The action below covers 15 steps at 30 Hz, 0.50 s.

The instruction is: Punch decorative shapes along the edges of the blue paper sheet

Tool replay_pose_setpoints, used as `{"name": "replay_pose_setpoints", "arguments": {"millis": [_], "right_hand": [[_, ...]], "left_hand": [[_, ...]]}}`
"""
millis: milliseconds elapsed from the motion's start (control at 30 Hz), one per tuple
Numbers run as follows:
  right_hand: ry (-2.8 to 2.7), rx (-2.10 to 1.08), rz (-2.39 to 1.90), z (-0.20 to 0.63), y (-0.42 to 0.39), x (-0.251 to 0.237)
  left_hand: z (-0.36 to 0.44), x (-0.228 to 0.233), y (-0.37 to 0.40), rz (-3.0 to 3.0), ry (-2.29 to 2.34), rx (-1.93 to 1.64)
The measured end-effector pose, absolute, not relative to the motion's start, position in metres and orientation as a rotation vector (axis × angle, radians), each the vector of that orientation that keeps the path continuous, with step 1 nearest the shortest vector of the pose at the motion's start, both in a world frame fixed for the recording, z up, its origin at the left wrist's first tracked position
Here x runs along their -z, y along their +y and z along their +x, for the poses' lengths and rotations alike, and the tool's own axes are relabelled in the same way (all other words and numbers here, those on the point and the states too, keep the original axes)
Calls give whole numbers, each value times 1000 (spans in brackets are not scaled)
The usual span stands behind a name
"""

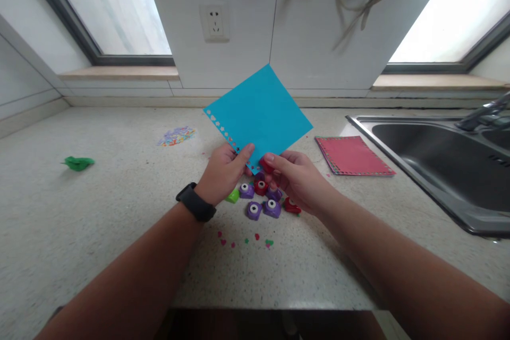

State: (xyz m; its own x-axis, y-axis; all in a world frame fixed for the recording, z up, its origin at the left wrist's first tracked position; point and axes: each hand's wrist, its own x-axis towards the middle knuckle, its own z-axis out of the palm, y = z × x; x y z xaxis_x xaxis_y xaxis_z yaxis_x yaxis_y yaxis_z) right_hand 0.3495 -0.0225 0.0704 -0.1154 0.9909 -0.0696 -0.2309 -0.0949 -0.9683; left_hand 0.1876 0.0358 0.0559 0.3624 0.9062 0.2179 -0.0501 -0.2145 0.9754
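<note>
A blue sheet of paper (263,111) is held up at a tilt over the counter, with a row of small punched shapes along its left lower edge. My left hand (227,170), wearing a black watch, pinches that edge between thumb and fingers. At the sheet's bottom corner, my right hand (297,172) is closed on a red craft punch (266,164), thumb on top. Below the hands lie several more craft punches: purple ones (272,208), a red one (292,205) and a green one (233,196). The punch's far side is hidden by my fingers.
Small paper cutouts (257,236) lie toward the front of the counter (99,223). A pile of coloured confetti (177,136) and a green object (78,163) are on the left. Punched red paper (354,155) lies stacked beside the steel sink (422,164).
</note>
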Motion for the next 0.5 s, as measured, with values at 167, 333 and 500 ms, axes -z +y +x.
{"name": "replay_pose_setpoints", "arguments": {"millis": [167,333,500], "right_hand": [[-1079,-1444,-1027,350,-23,-69],[-1105,-1444,-1019,349,-22,-67],[-1108,-1452,-1035,349,-21,-65]], "left_hand": [[188,-56,36,1514,819,-1079],[188,-54,37,1493,776,-1053],[189,-56,34,1457,754,-1073]]}}
